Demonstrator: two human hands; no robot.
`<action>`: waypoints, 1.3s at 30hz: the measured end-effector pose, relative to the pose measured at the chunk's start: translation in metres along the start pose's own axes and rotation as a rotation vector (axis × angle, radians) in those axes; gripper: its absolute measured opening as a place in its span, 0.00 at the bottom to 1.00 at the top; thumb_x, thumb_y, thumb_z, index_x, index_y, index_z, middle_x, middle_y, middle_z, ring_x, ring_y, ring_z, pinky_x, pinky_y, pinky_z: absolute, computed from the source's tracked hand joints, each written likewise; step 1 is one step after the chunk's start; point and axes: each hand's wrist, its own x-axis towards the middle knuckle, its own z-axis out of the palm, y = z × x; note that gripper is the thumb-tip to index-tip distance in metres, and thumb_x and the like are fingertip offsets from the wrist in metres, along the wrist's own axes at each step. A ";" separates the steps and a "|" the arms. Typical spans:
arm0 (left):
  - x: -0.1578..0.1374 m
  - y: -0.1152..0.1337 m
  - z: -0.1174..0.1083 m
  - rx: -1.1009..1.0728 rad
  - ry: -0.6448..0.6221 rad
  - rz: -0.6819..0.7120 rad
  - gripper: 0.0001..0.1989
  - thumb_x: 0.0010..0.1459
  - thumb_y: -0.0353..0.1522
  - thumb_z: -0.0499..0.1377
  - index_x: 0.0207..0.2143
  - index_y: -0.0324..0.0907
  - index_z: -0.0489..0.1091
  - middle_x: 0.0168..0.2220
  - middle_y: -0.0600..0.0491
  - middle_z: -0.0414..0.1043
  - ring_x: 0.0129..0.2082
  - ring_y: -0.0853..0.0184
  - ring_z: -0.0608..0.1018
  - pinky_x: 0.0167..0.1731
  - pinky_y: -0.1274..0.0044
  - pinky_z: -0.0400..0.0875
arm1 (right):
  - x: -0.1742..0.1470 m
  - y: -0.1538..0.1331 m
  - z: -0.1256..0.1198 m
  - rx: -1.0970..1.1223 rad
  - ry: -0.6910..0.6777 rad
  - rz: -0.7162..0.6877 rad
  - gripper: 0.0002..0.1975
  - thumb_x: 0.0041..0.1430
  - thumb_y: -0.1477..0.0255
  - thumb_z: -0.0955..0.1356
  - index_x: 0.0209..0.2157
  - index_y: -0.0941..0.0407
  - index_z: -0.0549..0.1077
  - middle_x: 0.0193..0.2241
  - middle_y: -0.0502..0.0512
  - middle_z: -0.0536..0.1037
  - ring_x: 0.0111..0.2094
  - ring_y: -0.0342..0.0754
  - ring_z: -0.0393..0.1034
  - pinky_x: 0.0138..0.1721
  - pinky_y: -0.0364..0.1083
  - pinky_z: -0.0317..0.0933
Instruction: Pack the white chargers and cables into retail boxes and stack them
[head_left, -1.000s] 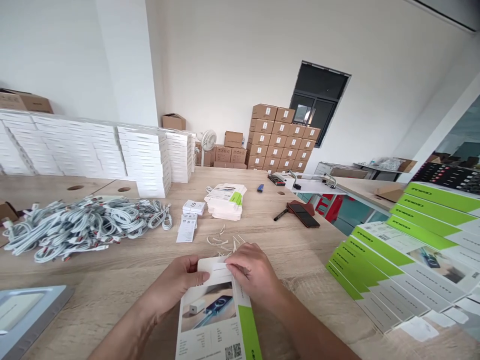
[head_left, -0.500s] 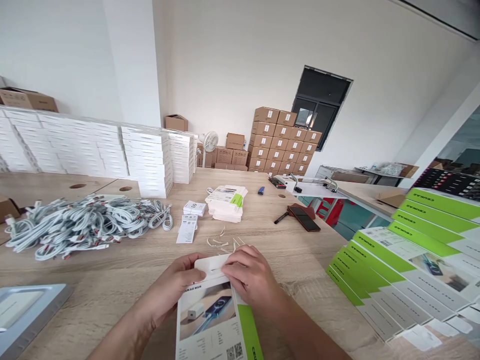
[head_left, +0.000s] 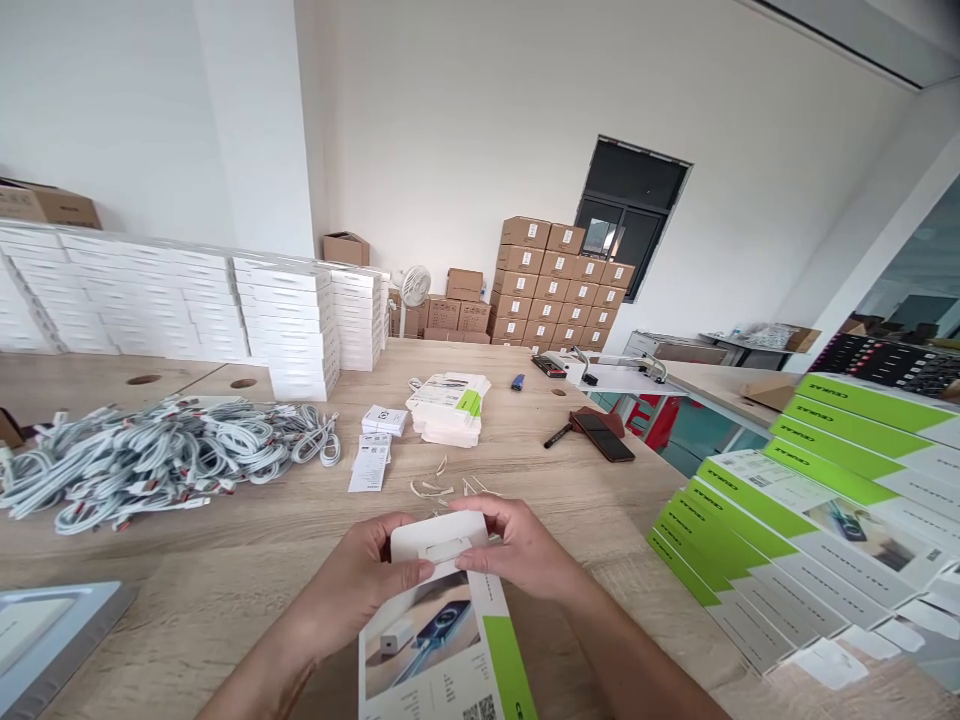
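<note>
A white and green cardboard box (head_left: 427, 660), printed with a phone and a charger, lies at the table's near edge with its flap end away from me. My left hand (head_left: 375, 570) grips the left corner of that end, thumb on the flap. My right hand (head_left: 517, 550) pinches the right side, its thumb at the small tab in the middle of the white flap (head_left: 435, 535). Both thumbs press near this tab. Just beyond the box lie thin pale strips (head_left: 431, 489).
White cables (head_left: 187, 455) heap on the left, near a grey tray (head_left: 67, 640). Leaflets (head_left: 370, 462) and flattened boxes (head_left: 450, 405) lie ahead. Green and white boxes (head_left: 795, 560) are stacked at right. A phone (head_left: 602, 436) and a marker (head_left: 557, 436) rest right of centre.
My right hand has turned and shifted slightly, bringing its thumb to the flap's tab. The tab, flat before, now stands up. The view has swung a little to the right.
</note>
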 end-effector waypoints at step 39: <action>0.005 -0.009 0.006 0.041 0.125 0.136 0.12 0.55 0.37 0.64 0.39 0.41 0.74 0.25 0.56 0.72 0.24 0.71 0.69 0.25 0.80 0.63 | 0.002 -0.001 0.012 0.144 0.162 0.033 0.17 0.43 0.68 0.78 0.38 0.57 0.78 0.29 0.50 0.78 0.28 0.43 0.69 0.30 0.43 0.61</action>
